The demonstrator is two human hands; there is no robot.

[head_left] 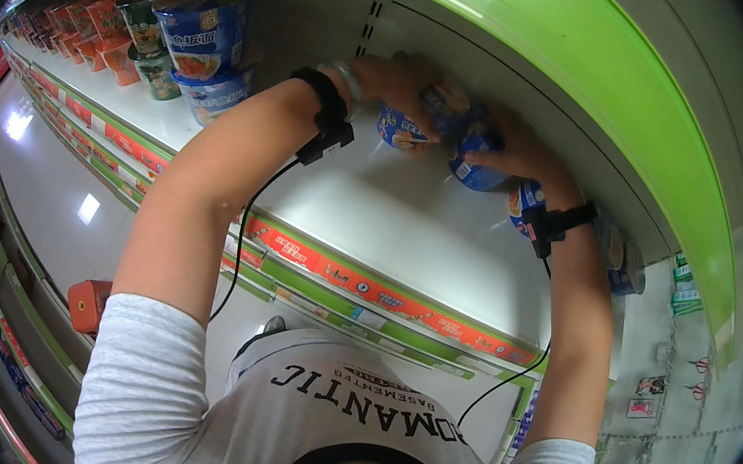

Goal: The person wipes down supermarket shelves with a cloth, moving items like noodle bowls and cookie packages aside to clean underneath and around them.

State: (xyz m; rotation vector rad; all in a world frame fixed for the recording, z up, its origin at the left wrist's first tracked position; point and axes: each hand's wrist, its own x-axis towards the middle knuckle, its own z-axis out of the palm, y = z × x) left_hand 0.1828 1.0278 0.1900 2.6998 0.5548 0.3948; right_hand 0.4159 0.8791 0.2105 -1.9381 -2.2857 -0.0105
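Observation:
My left hand (399, 89) curls over the top and side of a blue instant noodle cup (399, 130) towards the back of the white shelf (376, 198). To its right, my right hand (524, 146) grips another blue noodle cup (480, 172), with the thumb across its side. The rim of a dark, dim cup lid (447, 95) shows between the two hands. A third blue cup (526, 202) stands beside my right wrist and is partly covered by it.
Stacked noodle cups in blue (203, 44), green (157, 77) and orange (118, 58) line the shelf at left. More cups (624, 270) stand behind my right forearm. A green shelf edge (613, 74) arches overhead. Red label strips (365, 287) run along the front. Black cables hang from both wrist straps.

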